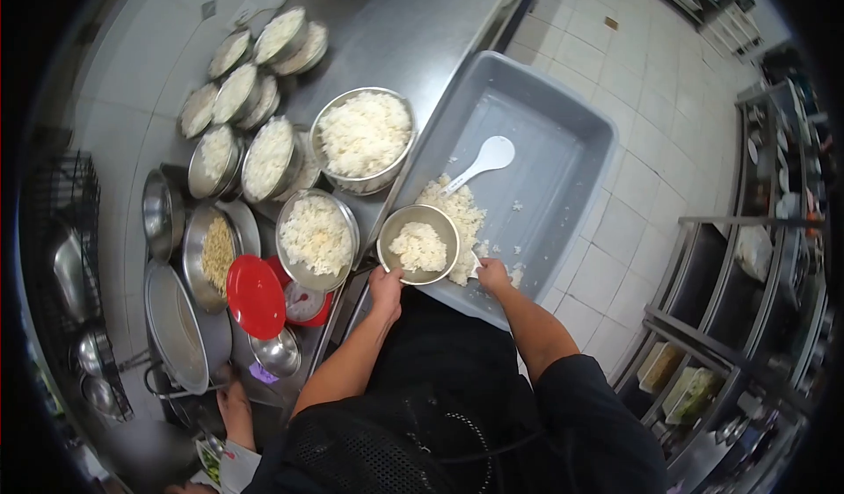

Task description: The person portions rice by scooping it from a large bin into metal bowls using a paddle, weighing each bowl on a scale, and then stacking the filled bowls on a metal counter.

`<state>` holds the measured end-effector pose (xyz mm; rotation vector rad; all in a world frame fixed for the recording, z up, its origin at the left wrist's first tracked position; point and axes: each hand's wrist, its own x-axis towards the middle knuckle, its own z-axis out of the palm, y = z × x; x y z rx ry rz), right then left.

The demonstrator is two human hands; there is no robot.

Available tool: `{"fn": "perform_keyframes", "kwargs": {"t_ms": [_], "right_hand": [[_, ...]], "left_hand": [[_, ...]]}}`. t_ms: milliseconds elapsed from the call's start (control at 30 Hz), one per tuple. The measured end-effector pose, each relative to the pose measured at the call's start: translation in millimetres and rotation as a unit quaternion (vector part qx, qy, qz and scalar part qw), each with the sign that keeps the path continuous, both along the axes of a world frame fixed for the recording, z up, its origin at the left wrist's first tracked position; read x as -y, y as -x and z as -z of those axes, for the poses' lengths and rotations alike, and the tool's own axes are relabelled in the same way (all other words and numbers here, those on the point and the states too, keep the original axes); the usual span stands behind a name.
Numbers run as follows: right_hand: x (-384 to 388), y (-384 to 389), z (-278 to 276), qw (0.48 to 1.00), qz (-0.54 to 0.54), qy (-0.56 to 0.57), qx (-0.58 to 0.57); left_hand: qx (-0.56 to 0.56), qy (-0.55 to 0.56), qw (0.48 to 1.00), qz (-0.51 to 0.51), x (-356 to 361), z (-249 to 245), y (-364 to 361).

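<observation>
The left hand holds the steel bowl of rice by its rim, above the grey tub edge. The right hand has its grip closed on a white scoop (mostly hidden) inside the tub.

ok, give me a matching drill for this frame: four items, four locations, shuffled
Things:
1. white rice paddle
2. red lid
3. small steel bowl
4. largest rice bowl

Places:
A. held by the left hand
B. on the steel counter, beside the tub
C. lying in the grey tub
D. next to the bowl of brownish food

Pairs: 1-C, 2-D, 3-A, 4-B
</observation>
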<state>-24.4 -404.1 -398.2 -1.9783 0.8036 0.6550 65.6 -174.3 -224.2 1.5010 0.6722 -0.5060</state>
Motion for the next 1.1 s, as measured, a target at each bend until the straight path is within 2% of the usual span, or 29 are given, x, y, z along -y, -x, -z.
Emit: {"fn": "perform_keyframes", "kwargs": {"t_ms": [33,67,133,167,200,267,333,367,433,467,500,533,567,600,633,733,767,833,933,1000,1100], "right_hand": [[1,8,21,0.997,0.031,-0.059,0.027],[3,12,28,0.997,0.041,-0.056,0.028],[5,15,29,0.98,0.1,-0.156,0.077],[8,15,27,0.98,0.103,-0.154,0.079],[12,12,17,0.979,0.119,-0.132,0.1],[25,-1,-12,0.976,0.138,-0.105,0.128],[42,-11,-53,0.979,0.115,0.006,0.171],[50,-16,-75,0.978,0.117,0.012,0.173],[59,-24,-117,0.965,0.065,0.151,0.204],[59,-24,-135,0.965,0.06,0.154,0.205],[58,-25,-152,0.95,0.05,0.184,0.249],[56,-25,-164,0.931,0.038,0.212,0.293],[50,-25,-176,0.93,0.029,0.216,0.294],[41,-21,-184,0.923,-0.047,0.246,0.293],[33,-16,-192,0.909,-0.12,0.275,0.29],[15,-2,-213,0.895,-0.168,0.274,0.31],[19,2,-218,0.878,-0.138,0.305,0.341],[28,12,-227,0.878,-0.145,0.297,0.345],[9,29,-223,0.885,-0.167,0.268,0.344],[-1,26,-232,0.878,-0.241,0.235,0.339],[16,9,-248,0.888,-0.2,0.221,0.35]], "left_hand": [[0.019,-0.016,1.0,-0.01,0,-9,3],[0.039,-0.031,0.999,-0.022,-3,-14,6],[0.063,-0.022,0.998,-0.012,-16,-4,11],[0.098,-0.069,0.992,0.036,-19,-7,13],[0.135,-0.115,0.981,0.082,-19,-11,15],[0.119,-0.102,0.985,0.069,-13,-35,15],[0.114,-0.118,0.986,0.036,-15,-41,15],[0.172,-0.155,0.971,0.058,-26,-11,15],[0.178,-0.18,0.965,0.068,-16,-1,9],[0.182,-0.211,0.957,0.075,-10,3,5],[0.223,-0.183,0.953,0.093,2,10,0],[0.208,-0.249,0.935,0.143,14,10,-5],[0.179,-0.239,0.944,0.137,29,11,-8],[0.15,-0.228,0.953,0.131,46,1,-9],[0.148,-0.222,0.956,0.123,50,15,-8],[0.126,-0.146,0.979,0.072,63,32,-9],[0.101,-0.12,0.986,0.055,59,33,-4],[0.062,-0.09,0.994,0.023,50,22,5],[0.072,-0.046,0.996,-0.023,56,15,8],[0.074,-0.041,0.996,-0.019,51,12,7],[0.077,-0.047,0.996,0.003,19,24,7]]}}
